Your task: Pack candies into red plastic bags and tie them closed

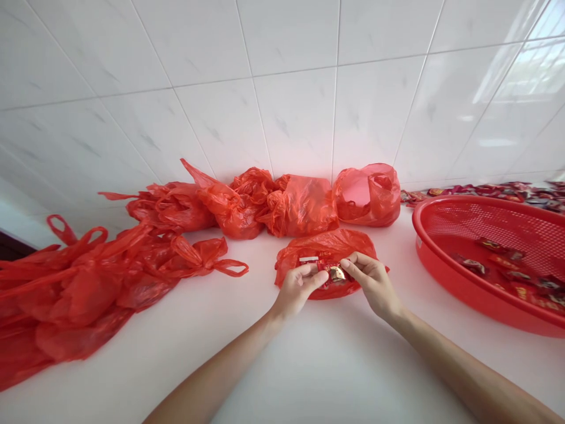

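In the middle of the table, a red plastic bag [348, 239] lies spread open. Just above it, my left hand [300, 287] is closed on a small red-and-gold wrapped packet [336, 274], thumb on top. My right hand [368, 275] pinches the packet's right end between thumb and fingertips. A bit of white and dark red wrapper [309, 261] shows beside the left fingers; I cannot tell whether it is held or lies in the bag. Print on the packet is too small to read, and its underside is hidden.
A red perforated plastic basket [435, 277] with several wrapped packets [516, 274] stands at the right. Behind it, many more packets [485, 189] lie along the tiled wall [295, 118]. Filled red bags [304, 203] line the wall; a pile of tied red bags [92, 282] covers the left.
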Action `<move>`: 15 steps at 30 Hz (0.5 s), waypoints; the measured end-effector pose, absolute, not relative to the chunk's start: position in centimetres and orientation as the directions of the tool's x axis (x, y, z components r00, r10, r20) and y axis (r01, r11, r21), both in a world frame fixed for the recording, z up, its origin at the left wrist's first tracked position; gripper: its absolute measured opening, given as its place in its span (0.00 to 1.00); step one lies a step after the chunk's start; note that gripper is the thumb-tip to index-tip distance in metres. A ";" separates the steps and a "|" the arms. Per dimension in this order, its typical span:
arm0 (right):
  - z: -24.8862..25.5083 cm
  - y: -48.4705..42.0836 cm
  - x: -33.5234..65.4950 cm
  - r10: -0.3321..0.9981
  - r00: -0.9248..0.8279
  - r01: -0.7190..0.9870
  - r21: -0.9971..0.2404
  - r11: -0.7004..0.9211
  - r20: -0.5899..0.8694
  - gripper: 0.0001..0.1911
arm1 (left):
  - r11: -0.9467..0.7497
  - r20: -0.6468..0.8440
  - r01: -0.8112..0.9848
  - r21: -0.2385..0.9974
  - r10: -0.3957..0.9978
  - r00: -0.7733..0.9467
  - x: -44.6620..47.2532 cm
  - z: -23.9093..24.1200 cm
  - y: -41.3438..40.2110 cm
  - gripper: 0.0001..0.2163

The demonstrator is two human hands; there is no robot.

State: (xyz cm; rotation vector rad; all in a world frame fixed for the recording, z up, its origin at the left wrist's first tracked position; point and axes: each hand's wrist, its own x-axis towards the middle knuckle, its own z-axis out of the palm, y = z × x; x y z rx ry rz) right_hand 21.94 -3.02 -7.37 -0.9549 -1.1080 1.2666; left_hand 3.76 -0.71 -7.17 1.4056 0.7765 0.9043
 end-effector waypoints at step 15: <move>-7.1 -3.1 22.1 0.991 -0.118 -0.357 -0.934 0.022 0.068 0.19 | -0.068 0.087 -0.057 0.996 0.876 0.474 3.9 -7.8 -0.9 0.19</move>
